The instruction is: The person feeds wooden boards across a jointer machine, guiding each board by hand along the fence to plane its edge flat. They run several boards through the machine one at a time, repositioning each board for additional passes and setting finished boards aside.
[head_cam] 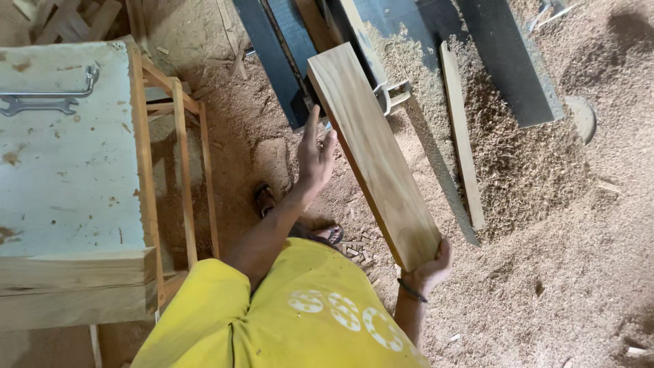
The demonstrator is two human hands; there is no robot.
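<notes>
Looking down past a yellow shirt (300,313) with pale round print, the person's own two arms reach out over a floor deep in sawdust (545,272).

Right hand (430,267): nearest, fingers curled around the near end of a long wooden plank (375,150), gripping it from underneath and at the corner. A dark band sits on that wrist. Grip closed on the wood.

Left hand (315,158): farther out, fingers spread and mostly straight, palm set flat against the plank's left edge about halfway up. Pressing or steadying, not wrapped round it.

The plank is smooth, light brown, grain running lengthwise. It is held off the floor, slanting from the right hand up and away toward the upper left, far end raised.

Below the left arm, a sandalled foot (266,199) on the sawdust; a second sandal (330,235) shows just beside the shirt.

To the left, a worn pale tabletop (68,177) on a wooden frame, with thick boards (75,286) stacked at its near edge and a metal spanner (37,104) lying at its far side.

Farther out, a thin wooden strip (462,136) lies on a heap of shavings, right of the plank. Beyond, dark flat machine beds (504,54) cross the top of the view, well apart from the hands.
</notes>
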